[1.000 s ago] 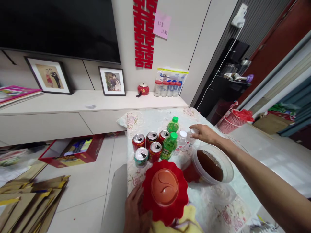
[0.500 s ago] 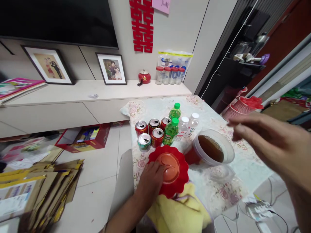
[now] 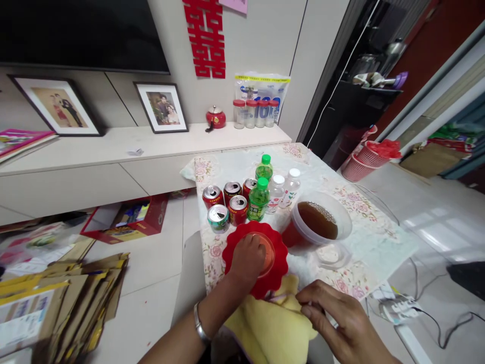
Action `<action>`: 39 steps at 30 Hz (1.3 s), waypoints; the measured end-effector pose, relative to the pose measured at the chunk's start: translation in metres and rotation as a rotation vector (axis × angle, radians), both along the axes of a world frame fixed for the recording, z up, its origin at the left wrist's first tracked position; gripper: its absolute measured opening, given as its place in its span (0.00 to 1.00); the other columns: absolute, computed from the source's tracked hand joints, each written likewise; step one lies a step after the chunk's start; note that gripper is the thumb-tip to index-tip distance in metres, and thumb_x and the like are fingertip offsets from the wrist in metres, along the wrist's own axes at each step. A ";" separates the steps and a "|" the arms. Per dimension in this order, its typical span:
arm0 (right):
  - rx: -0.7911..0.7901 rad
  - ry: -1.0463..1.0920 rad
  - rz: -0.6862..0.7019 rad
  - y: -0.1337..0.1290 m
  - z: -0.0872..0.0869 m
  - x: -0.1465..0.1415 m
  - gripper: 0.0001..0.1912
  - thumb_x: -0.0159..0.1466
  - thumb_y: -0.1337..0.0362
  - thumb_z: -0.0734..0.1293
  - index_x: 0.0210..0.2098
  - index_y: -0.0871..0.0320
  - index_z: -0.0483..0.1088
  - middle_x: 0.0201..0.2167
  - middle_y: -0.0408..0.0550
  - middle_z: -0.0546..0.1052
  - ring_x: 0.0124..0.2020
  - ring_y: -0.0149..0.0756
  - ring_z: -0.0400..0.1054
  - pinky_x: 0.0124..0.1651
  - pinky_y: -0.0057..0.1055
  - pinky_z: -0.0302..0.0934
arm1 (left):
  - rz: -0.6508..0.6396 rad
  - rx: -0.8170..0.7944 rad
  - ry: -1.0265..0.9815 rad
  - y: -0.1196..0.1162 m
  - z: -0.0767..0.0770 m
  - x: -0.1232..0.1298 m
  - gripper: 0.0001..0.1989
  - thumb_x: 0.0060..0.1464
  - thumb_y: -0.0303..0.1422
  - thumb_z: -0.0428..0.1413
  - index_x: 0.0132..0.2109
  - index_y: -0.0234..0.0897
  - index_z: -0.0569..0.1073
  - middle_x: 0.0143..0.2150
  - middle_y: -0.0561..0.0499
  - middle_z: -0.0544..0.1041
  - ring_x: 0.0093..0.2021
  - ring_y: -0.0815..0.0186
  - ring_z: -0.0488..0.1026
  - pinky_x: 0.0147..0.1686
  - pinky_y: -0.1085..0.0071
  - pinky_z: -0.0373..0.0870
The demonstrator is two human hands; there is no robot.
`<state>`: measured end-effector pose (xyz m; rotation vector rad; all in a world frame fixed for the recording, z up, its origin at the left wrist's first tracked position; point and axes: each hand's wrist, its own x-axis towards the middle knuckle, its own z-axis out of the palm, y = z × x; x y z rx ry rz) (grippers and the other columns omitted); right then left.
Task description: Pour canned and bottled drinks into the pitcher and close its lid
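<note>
My left hand (image 3: 248, 259) rests over a red scalloped dish (image 3: 278, 275), its fingers curled down into the round orange-red centre. The fingertips and anything under them are hidden. A yellow cloth (image 3: 278, 326) lies bunched in front of the dish, over my lap. At the cloth's right side, my right hand (image 3: 333, 316) has thumb and forefinger closed on its edge. Right of the dish stands a clear plastic tub (image 3: 297, 230) of brown liquid, a clear lid (image 3: 335, 257) lying before it.
Behind the dish stand several drink cans (image 3: 238, 208), green-capped bottles (image 3: 258, 202) and white-capped clear bottles (image 3: 276, 197). A flowered tablecloth (image 3: 364, 207) covers the table. Flattened cardboard (image 3: 83, 298) and a red box (image 3: 151, 222) lie on the floor at left; cables (image 3: 413, 273) run at right.
My right hand has come down from above the tub's right side to the yellow cloth. My left hand has shifted further over the dish's centre. The view has turned slightly right.
</note>
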<state>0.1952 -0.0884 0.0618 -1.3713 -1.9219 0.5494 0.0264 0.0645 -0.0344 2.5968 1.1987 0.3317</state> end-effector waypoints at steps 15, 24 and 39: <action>-0.090 -0.491 -0.090 0.056 -0.069 -0.023 0.16 0.66 0.81 0.60 0.35 0.56 0.74 0.35 0.49 0.77 0.35 0.39 0.72 0.37 0.32 0.63 | 0.079 0.220 0.019 -0.036 -0.001 -0.053 0.10 0.62 0.21 0.57 0.42 0.39 0.81 0.37 0.47 0.81 0.39 0.54 0.78 0.39 0.60 0.76; -0.165 -0.319 0.036 0.077 -0.071 -0.022 0.14 0.67 0.76 0.62 0.29 0.55 0.68 0.33 0.46 0.73 0.33 0.37 0.64 0.35 0.34 0.54 | 0.173 0.146 -0.333 -0.039 0.000 -0.087 0.13 0.65 0.25 0.51 0.49 0.40 0.79 0.41 0.46 0.81 0.44 0.56 0.80 0.43 0.61 0.80; -0.587 0.950 -0.075 0.062 -0.047 -0.014 0.23 0.58 0.44 0.78 0.29 0.56 0.73 0.28 0.40 0.68 0.28 0.30 0.60 0.32 0.30 0.56 | 0.523 -0.863 -1.229 -0.025 0.021 -0.075 0.27 0.51 0.49 0.68 0.53 0.37 0.78 0.47 0.44 0.86 0.48 0.56 0.83 0.42 0.66 0.81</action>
